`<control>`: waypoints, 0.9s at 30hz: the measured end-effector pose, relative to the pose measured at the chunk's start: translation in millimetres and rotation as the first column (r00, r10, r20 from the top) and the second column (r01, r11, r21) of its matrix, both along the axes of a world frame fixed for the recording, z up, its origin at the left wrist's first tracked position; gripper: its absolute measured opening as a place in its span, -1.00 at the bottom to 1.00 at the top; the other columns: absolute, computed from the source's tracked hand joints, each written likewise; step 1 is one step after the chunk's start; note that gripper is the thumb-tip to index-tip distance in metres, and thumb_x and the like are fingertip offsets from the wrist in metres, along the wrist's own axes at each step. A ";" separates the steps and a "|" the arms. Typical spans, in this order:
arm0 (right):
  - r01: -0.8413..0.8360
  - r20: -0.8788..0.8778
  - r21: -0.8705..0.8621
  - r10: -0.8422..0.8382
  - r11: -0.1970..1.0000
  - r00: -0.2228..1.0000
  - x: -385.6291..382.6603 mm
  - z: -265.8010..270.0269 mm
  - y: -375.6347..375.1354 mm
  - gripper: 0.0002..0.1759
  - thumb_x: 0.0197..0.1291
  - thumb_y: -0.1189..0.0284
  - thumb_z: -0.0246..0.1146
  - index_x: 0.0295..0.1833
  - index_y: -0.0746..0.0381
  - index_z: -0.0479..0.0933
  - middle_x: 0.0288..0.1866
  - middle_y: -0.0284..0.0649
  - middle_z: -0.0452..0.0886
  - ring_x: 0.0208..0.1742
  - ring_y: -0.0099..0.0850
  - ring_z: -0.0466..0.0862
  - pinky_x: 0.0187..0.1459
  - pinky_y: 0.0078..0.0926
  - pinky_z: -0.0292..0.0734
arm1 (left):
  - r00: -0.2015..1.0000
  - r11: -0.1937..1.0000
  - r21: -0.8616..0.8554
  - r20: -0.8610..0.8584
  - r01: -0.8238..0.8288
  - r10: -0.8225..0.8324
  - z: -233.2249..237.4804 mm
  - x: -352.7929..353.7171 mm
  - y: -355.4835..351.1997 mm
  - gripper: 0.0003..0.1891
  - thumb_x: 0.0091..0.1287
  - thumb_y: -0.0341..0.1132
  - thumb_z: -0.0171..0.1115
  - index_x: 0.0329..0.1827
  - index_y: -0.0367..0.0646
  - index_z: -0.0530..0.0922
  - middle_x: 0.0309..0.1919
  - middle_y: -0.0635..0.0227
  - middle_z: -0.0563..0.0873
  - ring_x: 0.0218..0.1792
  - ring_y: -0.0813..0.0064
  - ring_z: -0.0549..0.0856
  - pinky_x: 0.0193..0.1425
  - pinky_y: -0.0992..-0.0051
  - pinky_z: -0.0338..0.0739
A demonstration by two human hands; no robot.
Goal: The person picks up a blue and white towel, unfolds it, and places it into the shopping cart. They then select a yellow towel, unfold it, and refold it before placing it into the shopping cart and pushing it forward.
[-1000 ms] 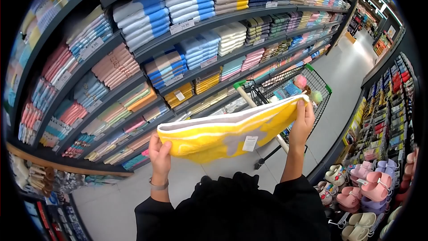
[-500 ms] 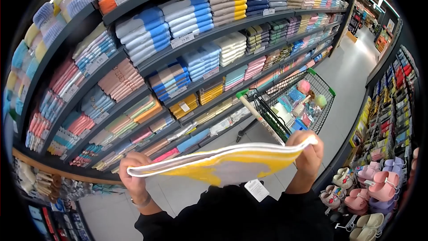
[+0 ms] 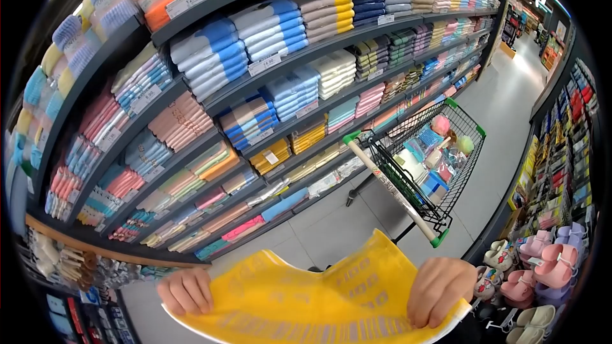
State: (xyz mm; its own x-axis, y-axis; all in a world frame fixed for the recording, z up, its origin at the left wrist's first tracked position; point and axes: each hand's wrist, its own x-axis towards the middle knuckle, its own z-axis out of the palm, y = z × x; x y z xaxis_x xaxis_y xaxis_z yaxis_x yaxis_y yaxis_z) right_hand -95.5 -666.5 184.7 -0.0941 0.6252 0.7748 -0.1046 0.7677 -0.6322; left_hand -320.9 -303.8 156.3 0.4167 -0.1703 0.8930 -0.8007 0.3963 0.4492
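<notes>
Holding a yellow towel spread wide, near, with left hand and right hand clamped on opposite edges, well apart; shopping cart farther right.

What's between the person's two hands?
A yellow towel with grey print stretches between the left hand and the right hand, both gripping it, in the head view.

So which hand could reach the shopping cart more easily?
Probably the right hand: it grips the yellow towel just below the shopping cart handle, while the left hand holds the opposite edge, nearer the shelves.
</notes>
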 end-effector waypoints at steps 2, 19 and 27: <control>0.082 -0.043 -0.084 -0.086 0.993 0.995 1.0 -20.9 16.6 -0.76 0.41 0.52 0.03 -0.14 0.42 0.59 -0.19 -0.01 0.68 -0.21 -0.10 0.71 -0.16 -0.22 0.59 | 0.997 0.995 0.064 -0.025 0.072 -0.071 3.8 9.0 -7.1 -0.94 0.40 -0.38 0.19 -0.22 -0.12 0.49 -0.37 0.24 0.62 -0.36 0.39 0.65 -0.44 0.55 0.57; 0.624 0.163 -0.299 -0.606 0.721 0.778 -5.0 -75.1 118.4 -0.78 0.26 0.58 0.17 -0.01 0.41 0.54 -0.09 -0.15 0.50 -0.04 -0.30 0.52 0.01 -0.44 0.42 | 0.568 0.889 0.181 -0.712 -0.420 0.413 -36.7 109.2 -84.4 -0.70 0.38 -0.50 0.11 0.16 -0.27 0.40 0.25 0.11 0.43 0.29 0.29 0.48 0.42 0.30 0.32; 0.737 0.051 -0.412 -0.794 0.536 0.606 16.7 -91.8 117.0 -0.81 0.32 0.59 0.14 -0.02 0.42 0.56 -0.12 -0.20 0.49 -0.10 -0.43 0.52 -0.08 -0.57 0.41 | 0.177 0.437 0.879 -0.407 -0.190 0.896 -27.3 74.8 -73.5 -0.69 0.37 -0.23 0.25 0.03 -0.28 0.55 -0.16 0.16 0.65 -0.11 0.23 0.66 -0.02 0.36 0.51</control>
State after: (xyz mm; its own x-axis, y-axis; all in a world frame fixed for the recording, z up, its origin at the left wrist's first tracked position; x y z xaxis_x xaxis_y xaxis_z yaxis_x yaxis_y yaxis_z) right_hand -78.8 -549.4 92.9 0.6357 0.6325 0.4425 0.3125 0.3133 -0.8968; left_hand -246.1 -377.2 128.9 0.9685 0.2287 -0.0983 0.2166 -0.5794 0.7858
